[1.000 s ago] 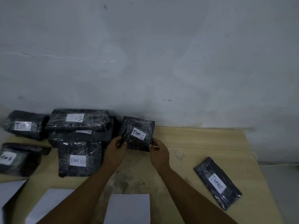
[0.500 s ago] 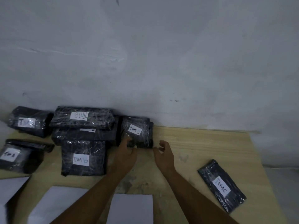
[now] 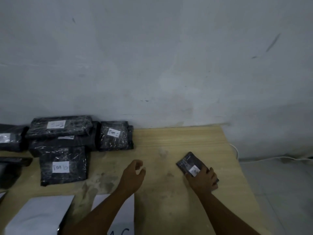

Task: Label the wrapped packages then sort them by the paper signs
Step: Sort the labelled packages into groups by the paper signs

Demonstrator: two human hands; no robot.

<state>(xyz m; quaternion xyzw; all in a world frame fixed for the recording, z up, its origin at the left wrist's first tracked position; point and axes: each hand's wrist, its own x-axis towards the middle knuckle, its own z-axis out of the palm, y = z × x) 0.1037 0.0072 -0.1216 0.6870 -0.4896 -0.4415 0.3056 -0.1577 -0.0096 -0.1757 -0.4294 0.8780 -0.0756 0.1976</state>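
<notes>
Head view, looking down on a wooden table [image 3: 177, 138] set against a pale wall [image 3: 152, 56]. Right hand [image 3: 202, 179] lies over the near end of a small black wrapped package [image 3: 188, 162], fingers closed around its edges and partly covering its white label; whether the package is lifted or flat on the wood cannot be told. This package sits alone on the right half of the table, well apart from the rest, which suggests it is the next one to be carried to its group. Left hand [image 3: 133, 174] hovers over bare wood at centre, fingers loosely curled, holding nothing.

Further left, a package marked "Tim C" [image 3: 115, 136] stands near the wall, touching a stack of larger packages [image 3: 61, 133]; in front of that stack lies one marked "Tim b" [image 3: 63, 164]. More dark packages run off the left edge. White paper signs lie along the near edge: one with partly visible lettering under the left forearm [image 3: 125, 224], another blank-looking sheet to its left [image 3: 39, 216]. Grouping by letter appears under way.

Open room: the wood between the two hands and up to the "Tim C" package is clear, giving a free path leftward. The table's right edge curves close beside the held package, so a slip rightward risks a drop.
</notes>
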